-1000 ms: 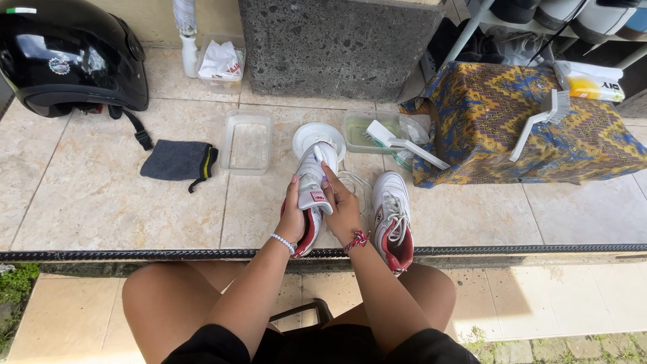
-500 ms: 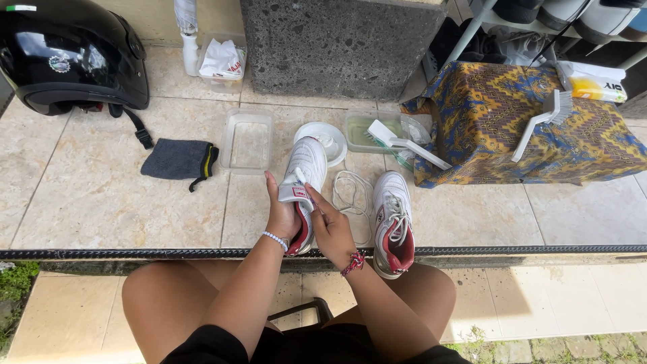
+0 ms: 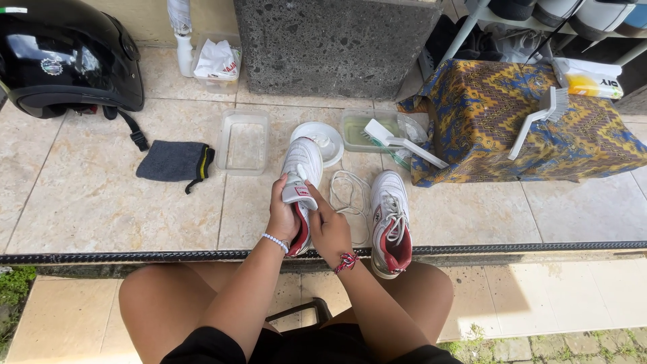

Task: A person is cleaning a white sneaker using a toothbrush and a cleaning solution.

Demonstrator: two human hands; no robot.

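Observation:
A white sneaker with red lining (image 3: 301, 168) is held up over the tiled floor, toe pointing away from me. My left hand (image 3: 281, 214) grips its left side near the tongue. My right hand (image 3: 329, 226) holds its right side by the opening. The matching second sneaker (image 3: 390, 219) lies on the tiles to the right, laces still in. A loose white shoelace (image 3: 349, 195) lies between the two shoes.
A round white bowl (image 3: 324, 137) and a clear square container (image 3: 244, 141) sit beyond the shoe. A brush (image 3: 403, 140) rests on a green tub. A grey cloth (image 3: 174, 161), a black helmet (image 3: 64, 57) and a patterned covered box (image 3: 519, 118) with a brush (image 3: 536, 120) stand around.
The held sneaker shifted left and slightly nearer to me. My right hand moved from the shoe's upper side down to its opening.

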